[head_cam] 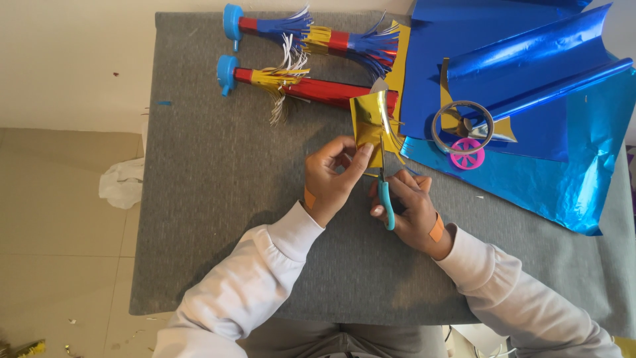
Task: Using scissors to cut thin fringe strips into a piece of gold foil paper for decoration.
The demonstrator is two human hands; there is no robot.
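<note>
Head view: over a grey cloth-covered table [218, 199], two hands in white sleeves work a piece of gold foil [370, 126] with scissors. The left hand [331, 176] pinches the foil's lower edge between thumb and fingers, grasping it firmly. The right hand [411, 209] is clenched around the teal-handled scissors [385, 199]; its fingers hide most of the handle loops, and the blades vanish behind the foil, so how far they are parted cannot be told. The scissors' long axis runs nearly straight away from the person, tips toward the far edge of the table. The foil stands just beyond the left hand, its cut strips curling right. Beyond the foil lie two fringed party horns [305, 56], long axes across the table, blue mouthpieces pointing left. Right of the foil, blue foil sheets [570, 152] run off the frame's edge, bearing a tape roll [462, 126] and a pink spool [467, 156].
</note>
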